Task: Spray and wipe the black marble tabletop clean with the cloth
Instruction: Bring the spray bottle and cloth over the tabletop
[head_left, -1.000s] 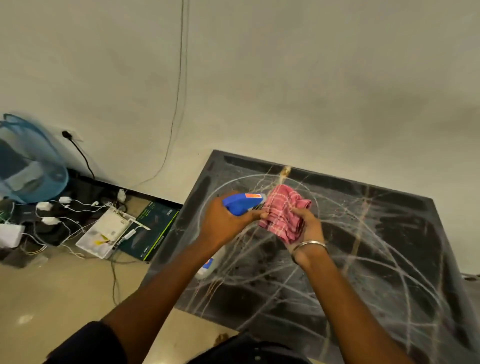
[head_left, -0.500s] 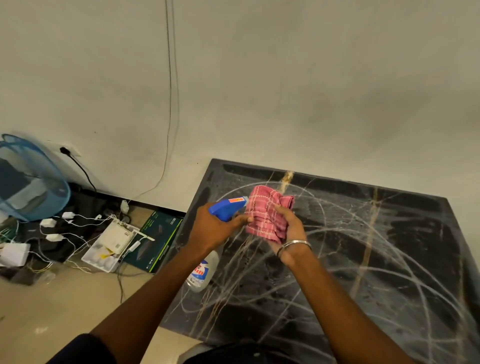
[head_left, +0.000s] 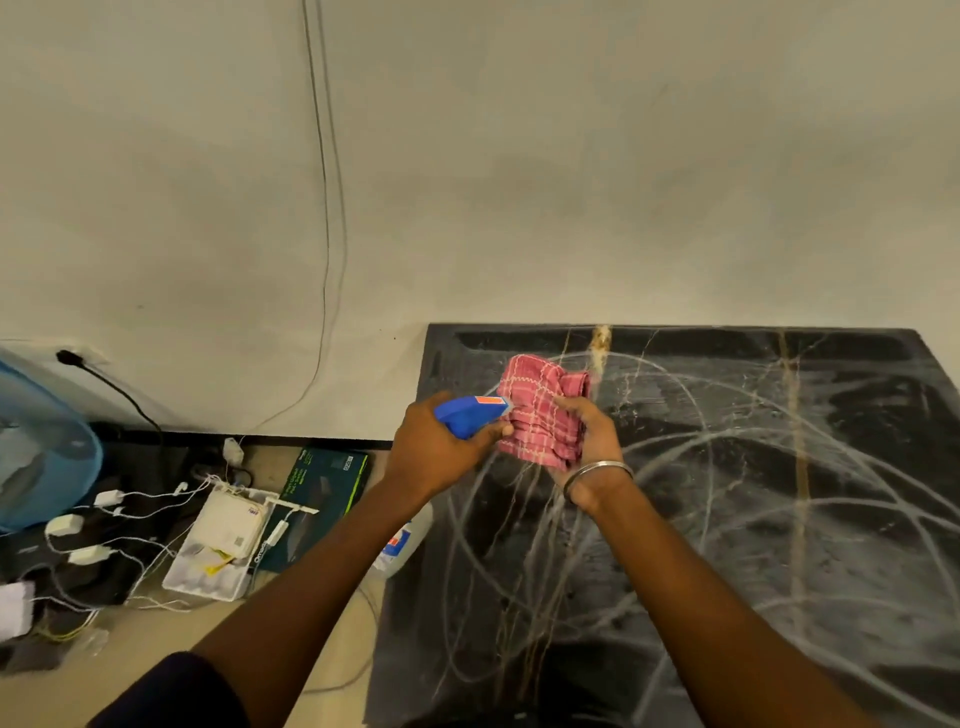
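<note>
Head: sprayer (head_left: 470, 413) prob. touching cloth (head_left: 540, 418).

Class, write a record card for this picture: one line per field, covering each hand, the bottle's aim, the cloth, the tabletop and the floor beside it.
left hand: grips spray bottle by its blue head
right hand: holds cloth; bangle on wrist
aim: nozzle points at the cloth, close to it
cloth look: pink checked, bunched
tabletop: black marble, pale veins and curved streaks
floor: chargers, cables, green box
</note>
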